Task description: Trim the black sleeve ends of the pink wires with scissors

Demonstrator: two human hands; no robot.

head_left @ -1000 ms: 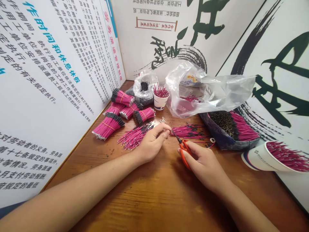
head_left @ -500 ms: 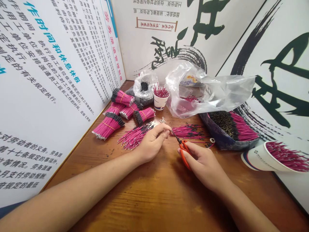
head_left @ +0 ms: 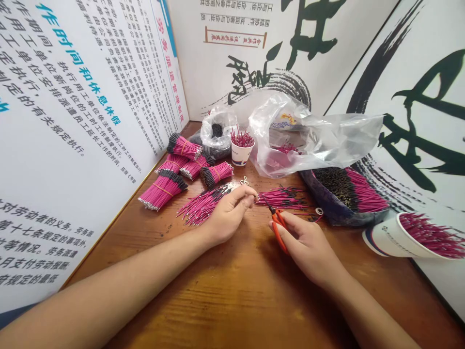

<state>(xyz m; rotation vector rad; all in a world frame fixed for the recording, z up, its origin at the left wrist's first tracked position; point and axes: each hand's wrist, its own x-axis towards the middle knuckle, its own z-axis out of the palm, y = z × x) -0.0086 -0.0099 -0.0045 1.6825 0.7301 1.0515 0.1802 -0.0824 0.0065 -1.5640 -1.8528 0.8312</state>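
My left hand (head_left: 236,208) is closed in a pinch just above the table; what sits between its fingertips is too small to make out. My right hand (head_left: 308,247) grips orange-handled scissors (head_left: 278,225), whose dark tips point up and left, a short way from the left fingertips. Behind the left hand lies a loose pile of pink wires (head_left: 201,206) with black sleeves. Another loose spread of pink wires (head_left: 283,198) rests beyond the scissors' tips.
Rubber-banded wire bundles (head_left: 163,190) are stacked at the left. A paper cup (head_left: 241,154) of wires stands at the back, beside clear plastic bags (head_left: 271,162). On the right are a dark bag of wires (head_left: 343,218) and a tilted paper cup (head_left: 390,237). Printed panels enclose the wooden table (head_left: 225,300).
The scissors have drawn slightly right and down, so their tips are now a little apart from the left fingertips. My left hand has barely moved.
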